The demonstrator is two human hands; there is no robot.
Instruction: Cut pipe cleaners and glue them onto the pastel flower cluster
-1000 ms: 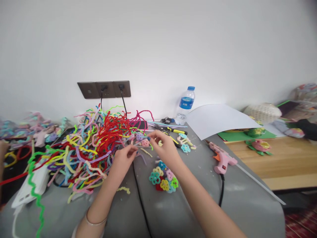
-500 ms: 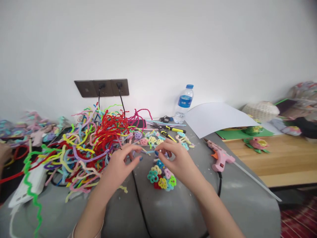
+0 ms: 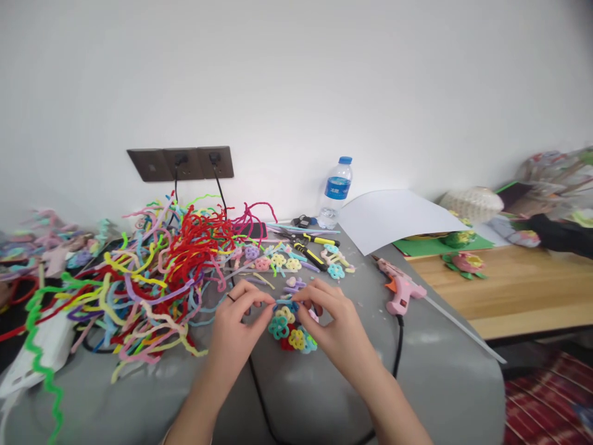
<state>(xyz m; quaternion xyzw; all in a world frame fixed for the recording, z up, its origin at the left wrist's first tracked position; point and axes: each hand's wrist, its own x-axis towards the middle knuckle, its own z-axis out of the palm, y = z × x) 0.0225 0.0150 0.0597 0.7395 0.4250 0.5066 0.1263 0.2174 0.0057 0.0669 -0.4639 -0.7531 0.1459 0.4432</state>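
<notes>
My left hand (image 3: 238,327) pinches one end of a short light-blue pipe cleaner (image 3: 285,302) between thumb and forefinger. At its other end, my right hand (image 3: 340,327) grips it with the thumb and bent fingers. Just below the fingertips, a cluster of small looped pipe-cleaner flowers lies on the grey table (image 3: 319,395). A teal flower (image 3: 278,328) and a yellow flower (image 3: 296,339) show in it; my right hand hides part of the cluster. Beyond my hands, a pink flower (image 3: 262,264) and several others lie among loose pieces.
A tangled heap of pipe cleaners (image 3: 152,290) covers the left side. Yellow-and-black pliers (image 3: 310,254) and a water bottle (image 3: 335,193) are at the back. On the right lie a pink glue gun (image 3: 402,290) and white paper (image 3: 398,216). A black cord (image 3: 259,395) crosses the table.
Both hands have moved down towards me, carrying the blue pipe cleaner to the flower cluster's upper edge. Their fingertips are slightly closer together. The camera view has shifted a little to the right.
</notes>
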